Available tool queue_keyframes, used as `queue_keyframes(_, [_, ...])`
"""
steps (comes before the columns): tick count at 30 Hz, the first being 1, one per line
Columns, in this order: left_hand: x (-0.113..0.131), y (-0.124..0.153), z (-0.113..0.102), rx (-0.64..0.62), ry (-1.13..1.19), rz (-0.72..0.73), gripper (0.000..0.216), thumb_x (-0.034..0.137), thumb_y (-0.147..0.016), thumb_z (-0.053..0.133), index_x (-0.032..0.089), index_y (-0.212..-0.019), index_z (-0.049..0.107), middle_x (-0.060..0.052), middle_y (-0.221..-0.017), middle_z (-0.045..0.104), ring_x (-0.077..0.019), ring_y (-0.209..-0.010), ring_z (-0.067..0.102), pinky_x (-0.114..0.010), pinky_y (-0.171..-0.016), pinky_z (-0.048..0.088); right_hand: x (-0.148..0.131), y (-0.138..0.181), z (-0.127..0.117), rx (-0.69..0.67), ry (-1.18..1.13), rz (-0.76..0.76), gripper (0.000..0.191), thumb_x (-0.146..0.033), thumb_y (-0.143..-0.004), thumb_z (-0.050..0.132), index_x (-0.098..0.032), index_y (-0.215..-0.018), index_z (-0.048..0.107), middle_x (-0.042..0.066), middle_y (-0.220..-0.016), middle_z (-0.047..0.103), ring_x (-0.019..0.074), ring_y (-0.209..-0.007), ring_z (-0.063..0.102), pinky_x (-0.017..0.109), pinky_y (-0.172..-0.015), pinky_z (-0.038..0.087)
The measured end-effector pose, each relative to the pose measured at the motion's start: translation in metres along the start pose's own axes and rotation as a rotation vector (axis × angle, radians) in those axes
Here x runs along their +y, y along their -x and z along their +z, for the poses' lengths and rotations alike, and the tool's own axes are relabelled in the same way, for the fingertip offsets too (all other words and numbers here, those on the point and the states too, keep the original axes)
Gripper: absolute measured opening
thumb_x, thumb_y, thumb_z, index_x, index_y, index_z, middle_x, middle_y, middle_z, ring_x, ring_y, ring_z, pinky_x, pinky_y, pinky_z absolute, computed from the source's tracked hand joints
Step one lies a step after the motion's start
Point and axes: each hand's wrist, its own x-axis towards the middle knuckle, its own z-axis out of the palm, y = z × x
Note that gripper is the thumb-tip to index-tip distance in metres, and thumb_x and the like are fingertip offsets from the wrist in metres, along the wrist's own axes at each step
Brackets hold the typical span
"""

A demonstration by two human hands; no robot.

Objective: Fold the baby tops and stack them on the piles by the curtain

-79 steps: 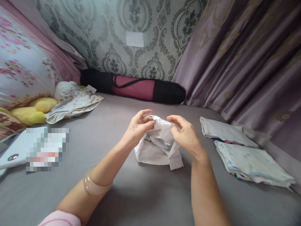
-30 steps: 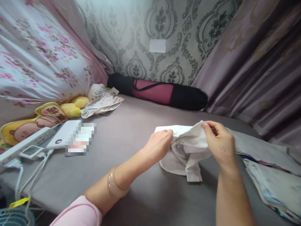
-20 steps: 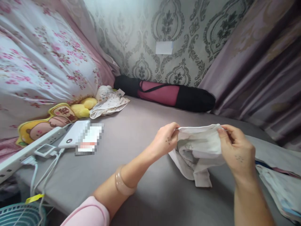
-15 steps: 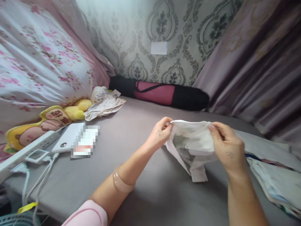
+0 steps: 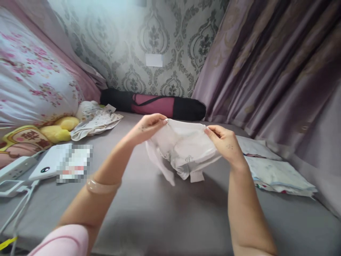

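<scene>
A pair of small white pants [image 5: 188,142] with a grey print hangs by its waistband above the grey bed sheet [image 5: 160,224]. My left hand [image 5: 149,128] pinches one end of the waistband. At the other end, my right hand [image 5: 224,142] grips the band between thumb and fingers. The waistband is stretched nearly straight between them. Both cuffed legs dangle below, close over the sheet; whether they touch it I cannot tell.
Folded clothes [image 5: 282,176] lie in stacks on the right. A long black and maroon bag [image 5: 153,105] rests along the wall. On the left are a crumpled patterned cloth [image 5: 98,122], yellow plush toys [image 5: 60,129], a white device [image 5: 50,163] and a power strip [image 5: 18,169] with cables.
My view has turned to the right. Both hands have raised the pants and drawn the waistband taut, so the garment now hangs more spread out, its front showing.
</scene>
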Motion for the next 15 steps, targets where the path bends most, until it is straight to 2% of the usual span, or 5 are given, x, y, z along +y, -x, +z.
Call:
queue_keyframes(2, [0.026, -0.001, -0.015, -0.049, -0.051, -0.017, 0.023, 0.032, -0.070, 0.079, 0.016, -0.084, 0.072, -0.003, -0.075, 0.066, -0.0121, -0.065, 0.057, -0.021, -0.058, 0.043, -0.015, -0.003, -0.013, -0.025, -0.055, -0.013, 0.044, -0.058, -0.084, 0.062, -0.019, -0.098, 0.073, 0.005, -0.089, 0.074, 0.0206, -0.079, 0.066, 0.029, -0.065, 0.051])
queue_keyframes(5, [0.059, 0.001, -0.037, -0.088, -0.070, -0.124, 0.023, 0.023, -0.061, 0.084, 0.018, -0.081, 0.074, -0.003, -0.073, 0.068, -0.0145, -0.065, 0.060, -0.023, -0.057, 0.046, -0.041, -0.006, -0.037, -0.099, -0.130, -0.013, 0.046, -0.062, -0.081, 0.064, -0.020, -0.096, 0.074, 0.005, -0.085, 0.074, 0.0196, -0.072, 0.065, 0.028, -0.057, 0.049])
queue_keyframes(9, [0.076, 0.006, -0.055, -0.098, -0.115, -0.253, 0.024, 0.019, -0.057, 0.085, 0.017, -0.079, 0.076, -0.005, -0.069, 0.068, -0.0180, -0.062, 0.063, -0.026, -0.055, 0.047, -0.063, -0.015, -0.059, -0.208, -0.089, -0.059, 0.046, -0.063, -0.083, 0.060, -0.021, -0.094, 0.074, 0.004, -0.082, 0.073, 0.0181, -0.067, 0.064, 0.027, -0.053, 0.047])
queue_keyframes(12, [0.072, -0.001, -0.049, 0.032, -0.284, -0.159, 0.012, 0.020, -0.061, 0.081, 0.016, -0.071, 0.074, -0.004, -0.061, 0.063, -0.0179, -0.060, 0.061, -0.026, -0.056, 0.045, -0.066, -0.031, -0.056, -0.205, 0.062, -0.134, 0.043, -0.061, -0.085, 0.059, -0.021, -0.087, 0.074, 0.004, -0.077, 0.072, 0.0183, -0.068, 0.063, 0.028, -0.057, 0.046])
queue_keyframes(15, [0.068, -0.011, -0.031, 0.281, -0.492, 0.084, 0.007, 0.021, -0.067, 0.074, 0.018, -0.063, 0.069, -0.003, -0.056, 0.058, -0.0187, -0.069, 0.060, -0.024, -0.060, 0.043, -0.066, -0.044, -0.043, -0.012, 0.241, -0.175, 0.036, -0.056, -0.086, 0.062, -0.022, -0.083, 0.073, 0.005, -0.074, 0.070, 0.0209, -0.074, 0.064, 0.030, -0.063, 0.045])
